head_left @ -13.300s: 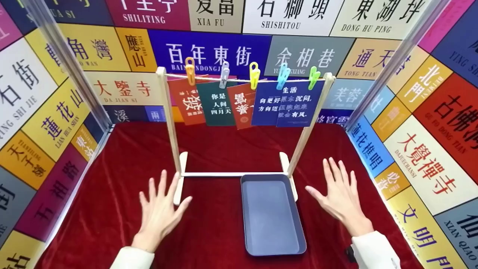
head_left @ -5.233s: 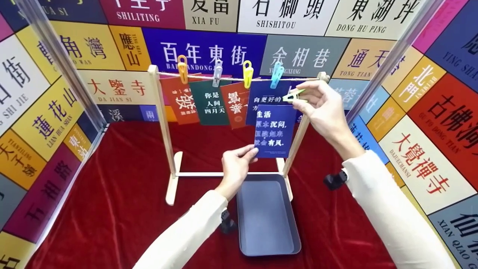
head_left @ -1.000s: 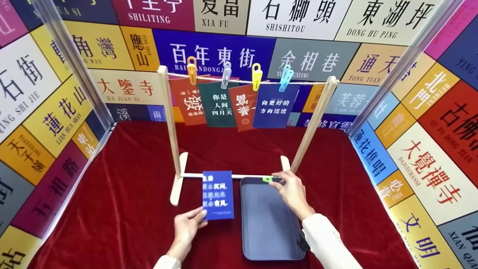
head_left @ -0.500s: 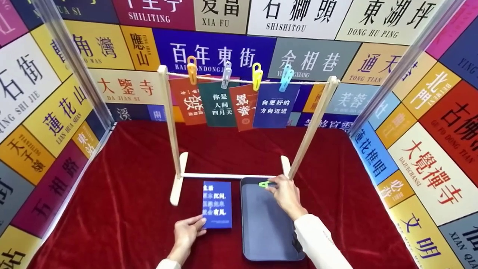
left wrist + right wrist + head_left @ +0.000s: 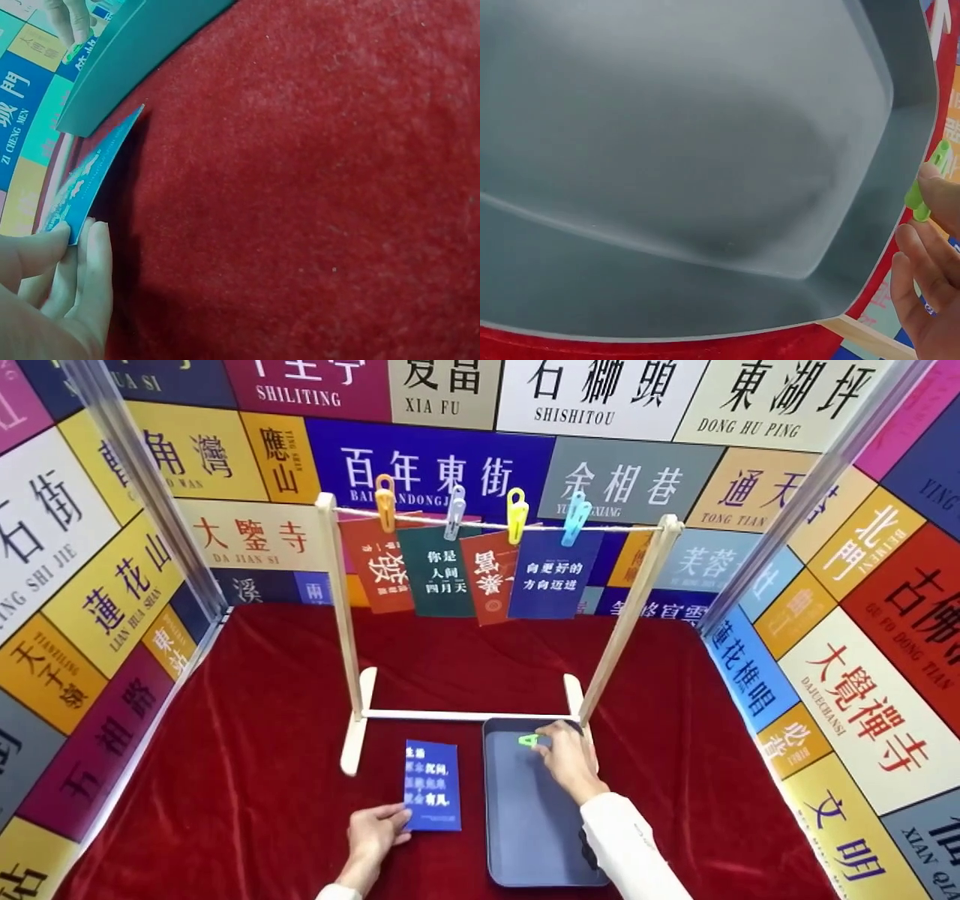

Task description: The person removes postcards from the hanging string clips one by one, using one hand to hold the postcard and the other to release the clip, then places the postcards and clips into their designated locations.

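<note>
In the head view my left hand (image 5: 373, 838) pinches a blue card with white lettering (image 5: 433, 789) by its lower left edge. The left wrist view has this card (image 5: 90, 180) tilted close over the red cloth, thumb on one face and fingers behind. My right hand (image 5: 570, 761) holds a small green clothespin (image 5: 528, 740) above the far end of a grey-blue tray (image 5: 536, 825). Seen from the right wrist, the clothespin (image 5: 930, 178) is between thumb and fingers beyond the tray's rim (image 5: 937, 82), and the visible tray floor holds nothing.
A wooden frame (image 5: 341, 607) stands behind the tray. On its string, orange (image 5: 385, 502), lilac (image 5: 454, 514), yellow (image 5: 517, 516) and blue clothespins (image 5: 575, 519) hold up several cards. Red cloth (image 5: 247, 780) covers the table, and sign-printed walls surround it.
The green clothespin and the blue card have come off the string's right end. Over the last second both hands sink toward the table, the card left of the tray, the clothespin over it.
</note>
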{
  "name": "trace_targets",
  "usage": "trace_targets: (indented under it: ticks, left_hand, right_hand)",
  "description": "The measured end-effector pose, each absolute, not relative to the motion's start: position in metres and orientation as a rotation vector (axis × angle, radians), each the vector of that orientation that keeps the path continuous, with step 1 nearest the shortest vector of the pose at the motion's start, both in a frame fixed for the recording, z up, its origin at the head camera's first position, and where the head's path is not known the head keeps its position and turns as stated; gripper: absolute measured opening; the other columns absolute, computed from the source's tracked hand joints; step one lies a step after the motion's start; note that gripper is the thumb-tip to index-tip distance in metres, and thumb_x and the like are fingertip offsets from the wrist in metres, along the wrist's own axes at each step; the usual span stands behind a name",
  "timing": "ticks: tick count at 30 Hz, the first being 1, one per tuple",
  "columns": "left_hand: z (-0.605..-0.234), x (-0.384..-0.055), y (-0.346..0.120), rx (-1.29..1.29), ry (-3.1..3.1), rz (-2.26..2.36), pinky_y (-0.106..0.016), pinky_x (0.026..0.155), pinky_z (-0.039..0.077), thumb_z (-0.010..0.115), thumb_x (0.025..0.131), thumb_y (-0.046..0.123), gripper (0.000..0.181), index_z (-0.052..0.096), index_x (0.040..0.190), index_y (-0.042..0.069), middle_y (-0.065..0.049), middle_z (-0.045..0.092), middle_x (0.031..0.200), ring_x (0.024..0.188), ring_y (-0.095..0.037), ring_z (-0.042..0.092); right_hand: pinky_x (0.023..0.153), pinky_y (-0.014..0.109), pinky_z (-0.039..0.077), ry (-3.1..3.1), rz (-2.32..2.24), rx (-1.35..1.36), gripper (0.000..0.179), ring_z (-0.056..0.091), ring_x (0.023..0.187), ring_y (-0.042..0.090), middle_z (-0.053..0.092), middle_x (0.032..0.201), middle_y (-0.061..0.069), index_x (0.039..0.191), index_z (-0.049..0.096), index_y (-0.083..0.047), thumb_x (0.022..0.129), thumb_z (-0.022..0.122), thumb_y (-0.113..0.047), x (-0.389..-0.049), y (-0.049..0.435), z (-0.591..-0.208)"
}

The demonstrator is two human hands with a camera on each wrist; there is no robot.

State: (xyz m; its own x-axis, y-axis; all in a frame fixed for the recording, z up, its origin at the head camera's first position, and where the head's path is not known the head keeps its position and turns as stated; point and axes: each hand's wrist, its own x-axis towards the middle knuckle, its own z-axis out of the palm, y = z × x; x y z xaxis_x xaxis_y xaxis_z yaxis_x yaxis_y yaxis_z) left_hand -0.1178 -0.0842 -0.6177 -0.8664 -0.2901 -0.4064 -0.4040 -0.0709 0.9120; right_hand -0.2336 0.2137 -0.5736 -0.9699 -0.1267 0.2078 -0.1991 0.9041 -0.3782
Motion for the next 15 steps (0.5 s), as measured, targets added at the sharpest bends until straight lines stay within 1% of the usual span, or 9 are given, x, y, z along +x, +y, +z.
trace_targets:
  ticks: [2, 7, 9, 12, 15]
  left_hand:
    - [-0.619, -0.118, -0.084, -0.788, 2.098, 2.083, -0.03, 0.062, 0.065, 0.072, 0.086, -0.005, 0.027, 0.069, 0.11, -0.016, -0.03, 0.074, 0.094, 0.067, -0.02, 0.075]
    - [-0.621, -0.118, -0.082, -0.787, 2.185, 2.015, -0.029, 0.059, 0.064, 0.072, 0.085, -0.005, 0.024, 0.071, 0.107, -0.015, -0.03, 0.074, 0.09, 0.064, -0.02, 0.074]
    - [-0.622, -0.118, -0.081, -0.78, 2.246, 1.966, -0.028, 0.056, 0.064, 0.072, 0.085, -0.004, 0.023, 0.072, 0.105, -0.014, -0.029, 0.074, 0.088, 0.061, -0.02, 0.074]
    - [-0.622, -0.117, -0.08, -0.779, 2.358, 1.862, -0.027, 0.052, 0.062, 0.074, 0.084, -0.001, 0.021, 0.075, 0.102, -0.01, -0.024, 0.075, 0.082, 0.057, -0.017, 0.071]
    - [-0.621, -0.117, -0.078, -0.781, 2.473, 1.737, -0.025, 0.047, 0.059, 0.076, 0.082, 0.003, 0.018, 0.078, 0.098, -0.004, -0.016, 0.075, 0.073, 0.051, -0.013, 0.067]
  right_hand:
    - [0.1, 0.05, 0.05, -2.895, 0.601, 0.251, 0.025, 0.069, 0.103, 0.031, 0.074, 0.103, 0.008, 0.106, 0.077, -0.008, 0.082, 0.082, -0.015, -0.234, 0.214, -0.577]
    - [0.084, 0.049, 0.057, -2.897, 0.591, 0.237, 0.024, 0.07, 0.098, 0.031, 0.073, 0.101, 0.008, 0.104, 0.077, -0.007, 0.082, 0.082, -0.013, -0.235, 0.214, -0.582]
    - [0.082, 0.05, 0.058, -2.905, 0.588, 0.225, 0.024, 0.07, 0.097, 0.031, 0.073, 0.102, 0.008, 0.105, 0.077, -0.007, 0.082, 0.082, -0.013, -0.235, 0.215, -0.583]
    - [0.08, 0.05, 0.058, -2.919, 0.578, 0.216, 0.024, 0.07, 0.096, 0.032, 0.072, 0.102, 0.008, 0.106, 0.077, -0.007, 0.083, 0.081, -0.013, -0.235, 0.215, -0.586]
    - [0.078, 0.05, 0.059, -2.938, 0.567, 0.205, 0.024, 0.071, 0.093, 0.033, 0.071, 0.102, 0.008, 0.107, 0.077, -0.008, 0.084, 0.08, -0.014, -0.234, 0.215, -0.59]
